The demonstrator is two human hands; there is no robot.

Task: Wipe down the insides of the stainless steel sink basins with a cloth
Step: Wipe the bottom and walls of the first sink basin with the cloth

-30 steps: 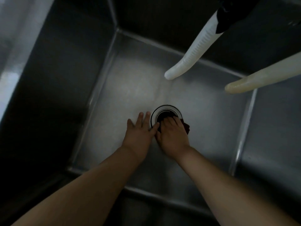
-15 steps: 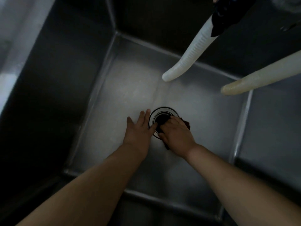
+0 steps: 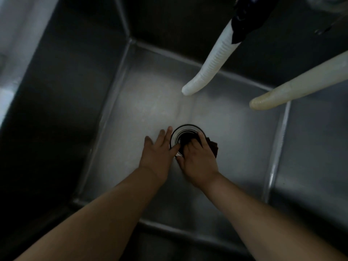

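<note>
Looking down from the head into a deep steel sink [image 3: 143, 102], both bare arms reach in from the near edge to the flat floor.

The left hand [image 3: 157, 153] lies flat on the floor, palm down, with its fingers straight and a little spread. Its fingertips point far and touch the left side of the drain [image 3: 186, 129], a shiny round ring with a dark hole in the middle. This hand holds nothing.

The right hand [image 3: 199, 161] is just beside the left one, so the two hands are close together and almost touching. Its fingers bend down over a dark cloth [image 3: 213, 146] and press it onto the near right part of the drain. Most of the cloth is hidden under the hand. Only a dark red bit pokes out on the right side of the fingers. The hand covers the near side of the drain, and the far rim shows.

Two pale hoses hang over the far part of the sink. The white hose [image 3: 211, 65] comes down from a black fitting [image 3: 244, 17] at the top, and its end hangs above the floor, far from the hands. The yellow hose [image 3: 293, 85] comes in from the right, with its end near the right wall.

The left wall is very dark
</note>
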